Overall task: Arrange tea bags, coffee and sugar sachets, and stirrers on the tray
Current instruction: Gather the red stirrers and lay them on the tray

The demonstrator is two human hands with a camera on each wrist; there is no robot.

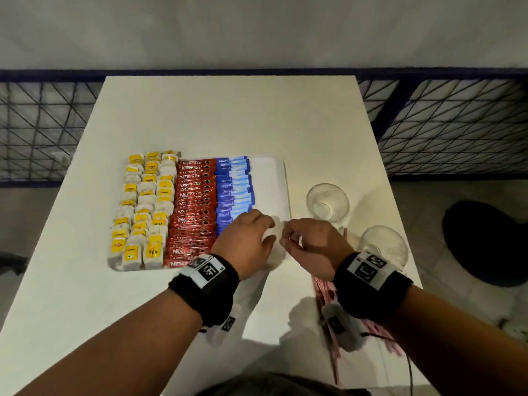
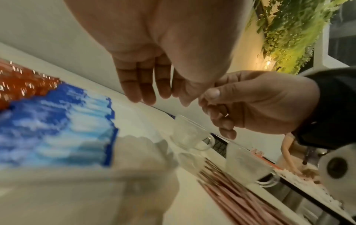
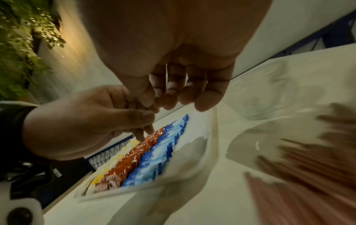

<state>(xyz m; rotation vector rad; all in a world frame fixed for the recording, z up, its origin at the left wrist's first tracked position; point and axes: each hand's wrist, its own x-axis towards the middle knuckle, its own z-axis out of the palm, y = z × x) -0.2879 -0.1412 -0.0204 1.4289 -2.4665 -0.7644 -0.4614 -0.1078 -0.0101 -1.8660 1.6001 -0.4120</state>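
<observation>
Two glass cups (image 1: 328, 202) stood right of the tray (image 1: 281, 181); pink stirrers (image 1: 324, 292) lay near it under my right hand (image 1: 311, 241). I saw three tea-bag (image 1: 143, 207) columns, red coffee sachets (image 1: 193, 210), blue sugar sachets (image 1: 233, 190). Left hand (image 1: 245, 241) and right hovered, fingers loosely curled; grip unclear.

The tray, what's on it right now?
The tray holds columns of yellow tea bags, red coffee sachets and blue sachets; its right strip is bare. The left hand and right hand cover its near corner, hiding whatever lies there.
</observation>
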